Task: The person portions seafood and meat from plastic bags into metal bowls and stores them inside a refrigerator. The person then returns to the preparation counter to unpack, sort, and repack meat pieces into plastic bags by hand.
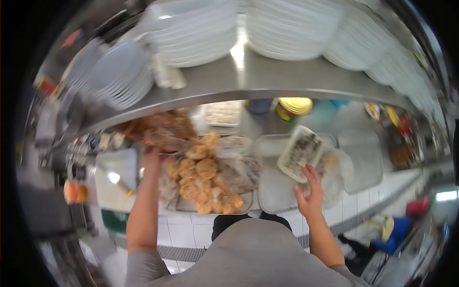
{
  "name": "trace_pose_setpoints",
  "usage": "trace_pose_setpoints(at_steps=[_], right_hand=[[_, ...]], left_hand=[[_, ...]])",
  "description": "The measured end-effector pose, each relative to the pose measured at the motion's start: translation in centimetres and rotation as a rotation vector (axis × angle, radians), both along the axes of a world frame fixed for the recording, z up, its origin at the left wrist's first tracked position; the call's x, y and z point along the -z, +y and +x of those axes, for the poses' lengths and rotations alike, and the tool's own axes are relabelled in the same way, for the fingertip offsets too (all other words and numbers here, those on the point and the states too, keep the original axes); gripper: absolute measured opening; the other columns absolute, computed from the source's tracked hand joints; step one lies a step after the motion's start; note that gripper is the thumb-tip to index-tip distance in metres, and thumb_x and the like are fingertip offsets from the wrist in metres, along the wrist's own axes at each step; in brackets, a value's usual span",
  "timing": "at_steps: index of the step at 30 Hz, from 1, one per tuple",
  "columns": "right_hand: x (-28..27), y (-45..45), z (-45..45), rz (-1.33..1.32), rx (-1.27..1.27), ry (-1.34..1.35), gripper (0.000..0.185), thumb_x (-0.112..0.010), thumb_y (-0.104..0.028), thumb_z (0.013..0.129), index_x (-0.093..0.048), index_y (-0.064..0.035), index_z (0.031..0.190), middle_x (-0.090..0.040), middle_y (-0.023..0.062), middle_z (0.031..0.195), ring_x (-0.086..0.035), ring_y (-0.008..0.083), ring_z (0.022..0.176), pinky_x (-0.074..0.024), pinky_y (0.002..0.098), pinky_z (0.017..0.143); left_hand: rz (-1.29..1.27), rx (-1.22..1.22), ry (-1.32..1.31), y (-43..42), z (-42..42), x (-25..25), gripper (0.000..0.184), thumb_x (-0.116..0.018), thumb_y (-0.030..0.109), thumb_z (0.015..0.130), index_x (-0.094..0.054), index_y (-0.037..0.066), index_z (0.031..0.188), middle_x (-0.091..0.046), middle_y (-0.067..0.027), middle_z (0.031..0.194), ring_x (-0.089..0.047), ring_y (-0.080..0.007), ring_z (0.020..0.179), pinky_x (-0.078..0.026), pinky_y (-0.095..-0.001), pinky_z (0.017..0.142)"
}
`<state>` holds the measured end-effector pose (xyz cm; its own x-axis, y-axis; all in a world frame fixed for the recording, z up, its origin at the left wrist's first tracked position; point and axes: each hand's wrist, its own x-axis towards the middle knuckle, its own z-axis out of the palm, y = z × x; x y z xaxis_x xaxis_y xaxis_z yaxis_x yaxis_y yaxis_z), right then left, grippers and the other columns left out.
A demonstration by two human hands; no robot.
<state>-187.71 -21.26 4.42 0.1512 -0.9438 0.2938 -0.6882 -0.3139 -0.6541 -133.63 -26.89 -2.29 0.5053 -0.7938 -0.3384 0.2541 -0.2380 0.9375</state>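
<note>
My left hand [153, 157] is at the lower edge of a clear plastic bag [165, 129] with brown contents and seems to grip it; its fingers are blurred and partly hidden. Beside it, a pile of orange-yellow food pieces [205, 170] lies on a metal tray [246, 203]. A plastic bag with greyish contents [236, 170] rests on the pile's right side. My right hand [311, 196] holds nothing, thumb and fingers apart. Its fingertips are by the near right rim of a white rectangular container [285, 160] with dark grey bits inside, tilted on a second metal tray [268, 191].
Stacks of white plates [191, 33] stand on a metal shelf [210, 79] above the counter. Under it are a white tub [223, 113] and a yellow-lidded can [295, 106]. At left, a knife [124, 187] lies on a white cutting board [107, 165]. Another tray [361, 162] sits at right.
</note>
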Motion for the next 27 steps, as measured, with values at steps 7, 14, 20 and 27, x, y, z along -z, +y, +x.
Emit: trace_pose_setpoints(at_steps=[7,14,20,27], right_hand=[[7.7,4.8,-13.5,0.017,0.793,-0.240,0.035,-0.063,-0.007,0.094,-0.062,0.0021,0.127,-0.069,0.0140,0.119,-0.065,0.0212,0.109,-0.0505,0.0328,0.095],[13.3,1.8,-21.1,0.503,0.762,-0.284,0.037,-0.064,-0.005,0.089,-0.064,0.0038,0.125,-0.071,0.0132,0.094,-0.071,0.0215,0.070,-0.0573,0.0312,0.063],[18.2,-5.9,-22.2,0.538,0.580,0.023,0.044,-0.067,-0.013,0.085,-0.065,-0.0063,0.128,-0.072,0.0175,0.095,-0.073,0.0277,0.076,-0.0587,0.0390,0.068],[13.7,-12.7,-22.1,0.371,-0.025,0.133,0.054,-0.075,-0.039,0.080,-0.066,-0.0105,0.125,-0.072,0.0180,0.110,-0.066,0.0375,0.105,-0.0515,0.0460,0.094]], left_hand=[[-0.046,-0.191,0.198,-8.8,9.1,10.0,0.033,-0.056,0.010,0.098,-0.055,-0.002,0.128,-0.060,-0.0133,0.117,-0.066,-0.0310,0.105,-0.067,-0.0449,0.082],[0.056,-0.242,0.162,-11.8,8.5,9.9,0.031,-0.062,0.013,0.096,-0.055,-0.003,0.121,-0.057,-0.0130,0.112,-0.064,-0.0374,0.109,-0.065,-0.0442,0.080],[0.180,-0.045,-0.235,-10.6,11.8,13.6,0.030,-0.061,0.007,0.095,-0.058,-0.004,0.123,-0.060,-0.0150,0.122,-0.066,-0.0332,0.108,-0.058,-0.0412,0.088],[-0.411,0.121,-0.682,-1.2,-20.6,0.6,0.024,-0.059,0.000,0.093,-0.064,0.002,0.117,-0.068,-0.0088,0.114,-0.064,-0.0184,0.103,-0.050,-0.0331,0.095]])
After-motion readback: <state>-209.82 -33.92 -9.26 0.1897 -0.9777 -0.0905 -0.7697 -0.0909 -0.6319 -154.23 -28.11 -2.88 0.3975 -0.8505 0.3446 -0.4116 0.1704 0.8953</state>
